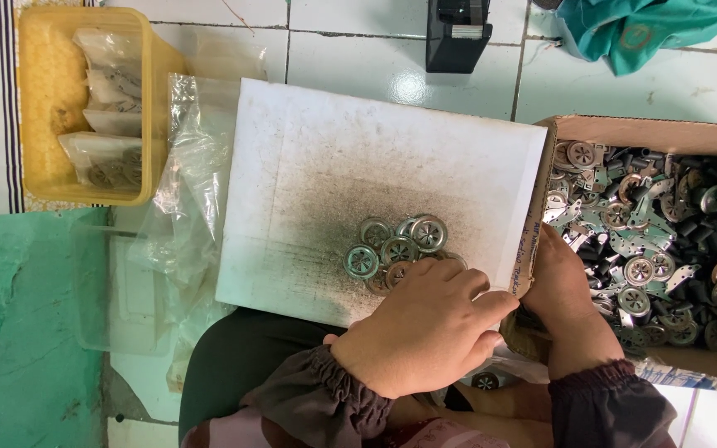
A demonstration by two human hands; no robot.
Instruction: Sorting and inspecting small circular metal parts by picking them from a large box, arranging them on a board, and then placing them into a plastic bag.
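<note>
1. The cardboard box just right of the right hand is heaped with metal parts: round spoked discs, flat silver brackets and dark short tubes, all mixed.
2. The right hand reaches over the near left wall of the box, its fingers down among the parts. They are hidden by the wall and the heap, so whether it is clenched, loose or holding anything cannot be told.
3. The left hand lies knuckles up on the near edge of a white board, fingers curled over and touching a small pile of discs. Its fingertips are out of sight, so a grasp cannot be confirmed.
4. The disc pile sits just beyond the left hand's knuckles, on a dark smudged patch of the board; some discs are partly covered by the hand.
5. Far left of the left hand, a yellow tub holds several clear bags; their contents are hard to make out, though the nearest seems to hold discs.
6. Loose clear plastic lies between tub and board.
7. Beyond the hands, a black device and teal cloth are cut off by the top edge.
8. One disc shows below the left hand, half hidden.
</note>
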